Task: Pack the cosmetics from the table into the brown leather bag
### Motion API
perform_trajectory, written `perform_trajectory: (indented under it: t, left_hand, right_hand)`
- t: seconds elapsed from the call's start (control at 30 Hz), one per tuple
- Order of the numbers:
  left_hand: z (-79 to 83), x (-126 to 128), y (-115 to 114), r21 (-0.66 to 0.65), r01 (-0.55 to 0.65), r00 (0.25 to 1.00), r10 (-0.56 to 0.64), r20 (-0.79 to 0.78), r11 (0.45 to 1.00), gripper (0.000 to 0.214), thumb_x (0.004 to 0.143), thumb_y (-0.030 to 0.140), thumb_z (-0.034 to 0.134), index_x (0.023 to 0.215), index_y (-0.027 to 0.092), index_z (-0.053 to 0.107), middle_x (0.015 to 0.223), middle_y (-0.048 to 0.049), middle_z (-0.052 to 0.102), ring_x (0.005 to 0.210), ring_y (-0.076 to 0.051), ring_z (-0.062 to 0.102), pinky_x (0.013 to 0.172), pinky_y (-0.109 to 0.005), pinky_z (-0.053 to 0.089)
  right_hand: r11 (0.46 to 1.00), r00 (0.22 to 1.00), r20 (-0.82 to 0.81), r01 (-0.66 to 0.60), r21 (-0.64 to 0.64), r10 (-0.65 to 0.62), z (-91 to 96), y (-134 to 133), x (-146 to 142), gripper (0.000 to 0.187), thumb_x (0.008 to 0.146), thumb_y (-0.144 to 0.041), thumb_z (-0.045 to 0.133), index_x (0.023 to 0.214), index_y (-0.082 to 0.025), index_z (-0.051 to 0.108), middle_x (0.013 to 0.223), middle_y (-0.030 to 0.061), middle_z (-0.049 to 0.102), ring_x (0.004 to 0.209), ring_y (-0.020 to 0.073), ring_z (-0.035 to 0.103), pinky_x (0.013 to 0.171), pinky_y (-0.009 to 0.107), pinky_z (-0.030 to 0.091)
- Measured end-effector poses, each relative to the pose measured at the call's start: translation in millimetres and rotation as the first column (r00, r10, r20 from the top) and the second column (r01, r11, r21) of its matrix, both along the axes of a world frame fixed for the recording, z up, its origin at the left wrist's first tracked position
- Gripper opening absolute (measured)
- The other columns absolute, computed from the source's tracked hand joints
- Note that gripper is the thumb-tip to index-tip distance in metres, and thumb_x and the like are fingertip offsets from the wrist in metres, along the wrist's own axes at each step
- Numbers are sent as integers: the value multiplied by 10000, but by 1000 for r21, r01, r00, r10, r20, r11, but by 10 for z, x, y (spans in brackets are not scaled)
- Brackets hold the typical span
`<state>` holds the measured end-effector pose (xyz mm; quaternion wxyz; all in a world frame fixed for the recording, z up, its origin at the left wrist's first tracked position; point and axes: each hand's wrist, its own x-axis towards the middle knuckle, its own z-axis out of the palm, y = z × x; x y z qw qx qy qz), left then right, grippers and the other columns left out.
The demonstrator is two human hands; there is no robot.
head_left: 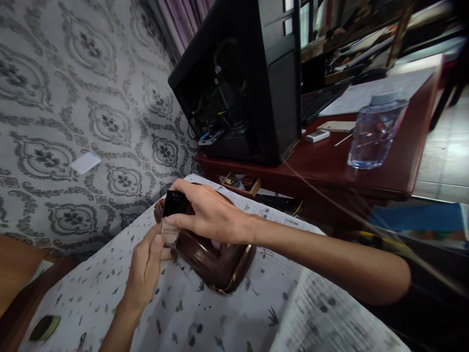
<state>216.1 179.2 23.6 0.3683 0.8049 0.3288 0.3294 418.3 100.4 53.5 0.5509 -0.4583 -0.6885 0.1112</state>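
Note:
A small clear, square-sided bottle with a tall black cap (170, 231) is held between both hands, over a brown bag. My left hand (145, 261) grips its clear lower part with thumb and fingers. From the right, my right hand (210, 211) closes on the black cap, the thumb across its lower edge. I cannot tell whether the cap is still seated. Just beneath lies the brown leather bag (205, 266) with gold zips, standing open; something pale shows inside. My right hand and forearm hide part of it.
The bag rests on a patterned white cloth (183, 313). A round dark lid-like item (44, 327) lies at lower left. Behind stands a black computer case (234, 93) on a red-brown desk (330, 166), with a clear water bottle (377, 129) and an open drawer (252, 188).

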Motion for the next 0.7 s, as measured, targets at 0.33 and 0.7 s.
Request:
perform_trajectory:
  t: [0.33, 0.7]
  left_hand:
    - [-374, -158, -48, 369, -172, 984, 177, 22, 913, 423, 999, 490, 456, 1268, 199, 604, 1125, -95, 716, 1012, -227, 689, 863, -315, 546]
    - [-572, -133, -64, 503, -116, 993, 86, 83, 857, 217, 1027, 271, 426, 1076, 253, 636, 1175, -42, 660, 1207, -208, 577, 1047, -333, 426]
  right_hand:
    - [995, 993, -72, 95, -18, -96, 23, 16, 11, 202, 843, -283, 692, 949, -207, 537, 706, -58, 524, 646, 120, 494, 603, 235, 324]
    - [988, 949, 316, 49, -148, 1, 43, 367, -102, 349, 789, -100, 588, 1113, -229, 601, 804, 11, 654, 703, 196, 577, 610, 271, 373]
